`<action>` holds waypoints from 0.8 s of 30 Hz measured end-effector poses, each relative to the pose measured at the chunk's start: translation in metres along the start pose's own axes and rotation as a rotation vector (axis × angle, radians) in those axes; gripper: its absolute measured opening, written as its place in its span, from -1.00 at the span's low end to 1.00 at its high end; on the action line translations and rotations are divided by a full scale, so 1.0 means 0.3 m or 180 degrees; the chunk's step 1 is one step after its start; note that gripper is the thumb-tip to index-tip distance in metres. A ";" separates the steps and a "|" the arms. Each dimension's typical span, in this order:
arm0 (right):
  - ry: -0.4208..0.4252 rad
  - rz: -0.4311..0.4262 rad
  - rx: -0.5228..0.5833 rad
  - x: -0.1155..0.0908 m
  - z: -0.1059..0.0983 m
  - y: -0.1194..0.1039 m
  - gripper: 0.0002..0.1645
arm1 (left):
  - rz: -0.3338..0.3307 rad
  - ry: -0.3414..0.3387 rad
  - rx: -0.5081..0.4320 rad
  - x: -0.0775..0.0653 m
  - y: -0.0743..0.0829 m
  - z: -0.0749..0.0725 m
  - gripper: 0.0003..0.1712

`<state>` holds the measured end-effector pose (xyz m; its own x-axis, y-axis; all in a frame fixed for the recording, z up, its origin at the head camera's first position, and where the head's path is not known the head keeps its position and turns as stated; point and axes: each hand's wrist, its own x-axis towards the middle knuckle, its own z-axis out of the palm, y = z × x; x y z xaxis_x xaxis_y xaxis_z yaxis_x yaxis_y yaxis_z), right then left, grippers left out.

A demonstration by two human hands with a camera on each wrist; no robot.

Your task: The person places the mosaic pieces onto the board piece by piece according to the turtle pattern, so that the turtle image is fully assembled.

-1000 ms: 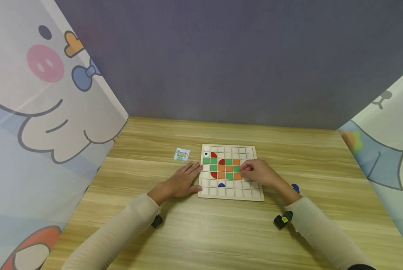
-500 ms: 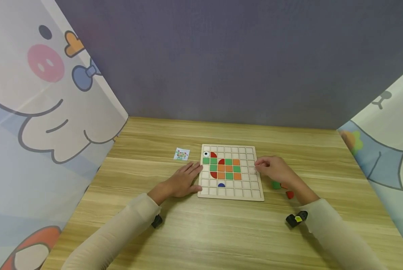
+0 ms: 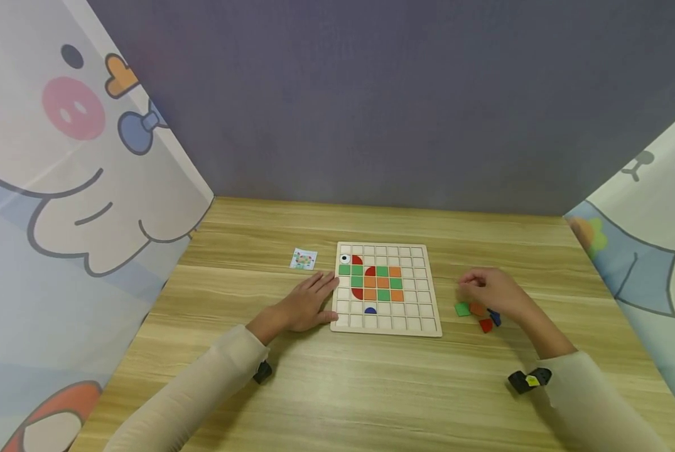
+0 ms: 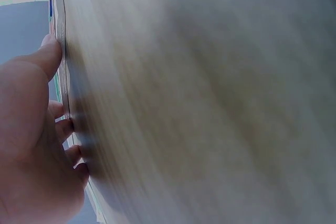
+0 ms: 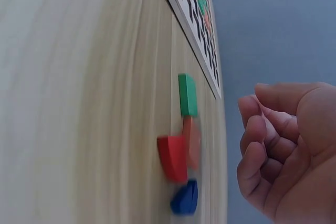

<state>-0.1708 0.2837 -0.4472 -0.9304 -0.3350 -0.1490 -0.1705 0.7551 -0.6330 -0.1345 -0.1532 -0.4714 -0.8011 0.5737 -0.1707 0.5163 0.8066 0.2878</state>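
My left hand [image 3: 309,304] rests on the table along the left edge of a wooden grid board [image 3: 422,323], its fingers and thumb touching that edge. Set in the grid are green [image 3: 383,295] and orange squares [image 3: 397,295], red rounded pieces [image 3: 357,293], an eye piece [image 3: 345,258] and a blue half-round piece [image 3: 370,310]. Right of the board, my right hand [image 3: 492,292] hovers above several loose pieces. Its fingers are loosely curled with the thumb near the index fingertip, and nothing shows between them. In the right wrist view, a green square [image 5: 187,95] lies below that hand [image 5: 294,145].
Beside the green square lie an orange piece [image 3: 477,309], a red piece [image 3: 486,325] and dark blue pieces [image 3: 494,317]. A small picture card [image 3: 303,258] lies left of the board. A grey panel [image 3: 394,107] stands behind the wood-grain table [image 3: 337,402].
My right hand has moved right, from the orange square at the board's right side to above the loose pieces, which have come into sight. My left hand has stayed in place.
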 end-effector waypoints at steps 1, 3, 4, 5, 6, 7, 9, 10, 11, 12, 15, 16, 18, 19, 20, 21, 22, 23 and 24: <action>0.0024 0.0009 -0.0011 -0.011 -0.004 0.005 -0.66 | -0.0001 -0.0001 -0.0005 0.000 0.001 0.000 -0.08; 0.0071 0.0025 -0.0036 -0.032 -0.008 0.018 -0.67 | -0.0004 -0.0007 -0.0013 0.000 0.001 -0.001 -0.08; 0.0093 0.0029 -0.0057 -0.042 -0.009 0.025 -0.68 | -0.0001 -0.0008 -0.0011 0.000 0.001 0.000 -0.08; 0.0103 0.0020 -0.0071 -0.052 -0.010 0.032 -0.70 | 0.0002 -0.0014 -0.0017 0.000 0.002 -0.001 -0.08; 0.0115 0.0010 -0.0096 -0.062 -0.010 0.039 -0.71 | 0.0005 -0.0012 -0.0017 -0.001 0.001 0.000 -0.08; 0.0118 0.0016 -0.0124 -0.071 -0.010 0.045 -0.73 | 0.0007 -0.0009 -0.0023 -0.001 0.000 0.001 -0.08; 0.0105 0.0043 -0.0138 -0.089 -0.009 0.056 -0.74 | 0.0007 -0.0006 0.0025 0.000 -0.004 0.004 -0.08; 0.0089 0.0076 -0.0143 -0.097 -0.009 0.061 -0.73 | 0.0005 -0.0005 0.0045 -0.001 -0.006 0.005 -0.08; 0.0069 0.0105 -0.0144 -0.105 -0.009 0.064 -0.72 | 0.0006 0.0008 0.0049 -0.002 -0.008 0.007 -0.09; 0.0052 0.0126 -0.0164 -0.113 -0.008 0.068 -0.71 | 0.0009 0.0022 0.0051 -0.003 -0.009 0.008 -0.09; -0.0015 0.0183 -0.0190 -0.133 -0.004 0.081 -0.71 | 0.0036 0.0043 0.0054 -0.005 -0.010 0.008 -0.09; -0.0031 0.0195 -0.0183 -0.139 -0.003 0.085 -0.72 | 0.0047 0.0046 0.0040 -0.006 -0.008 0.007 -0.09; -0.0057 0.0182 -0.0186 -0.150 0.001 0.094 -0.75 | 0.0063 0.0045 0.0026 -0.006 -0.006 0.006 -0.09; -0.0065 0.0183 -0.0165 -0.155 0.005 0.097 -0.76 | 0.0066 0.0042 0.0028 -0.006 -0.005 0.005 -0.09; -0.0071 0.0193 -0.0128 -0.159 0.007 0.100 -0.76 | 0.0067 0.0038 0.0022 -0.006 -0.004 0.005 -0.09; -0.0077 0.0185 -0.0113 -0.162 0.010 0.101 -0.76 | 0.0065 0.0040 0.0015 -0.007 -0.004 0.005 -0.09; -0.0084 0.0188 -0.0096 -0.165 0.013 0.103 -0.76 | 0.0056 0.0032 0.0026 -0.008 -0.004 0.005 -0.09; -0.0087 0.0189 -0.0087 -0.168 0.016 0.104 -0.75 | 0.0047 0.0027 0.0036 -0.009 -0.005 0.005 -0.08; -0.0084 0.0182 -0.0083 -0.170 0.019 0.104 -0.75 | 0.0045 0.0031 0.0036 -0.010 -0.006 0.006 -0.08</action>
<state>-0.1268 0.3213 -0.4637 -0.9300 -0.3053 -0.2047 -0.1259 0.7878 -0.6029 -0.1326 -0.1560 -0.4732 -0.7966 0.5837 -0.1574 0.5309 0.8000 0.2795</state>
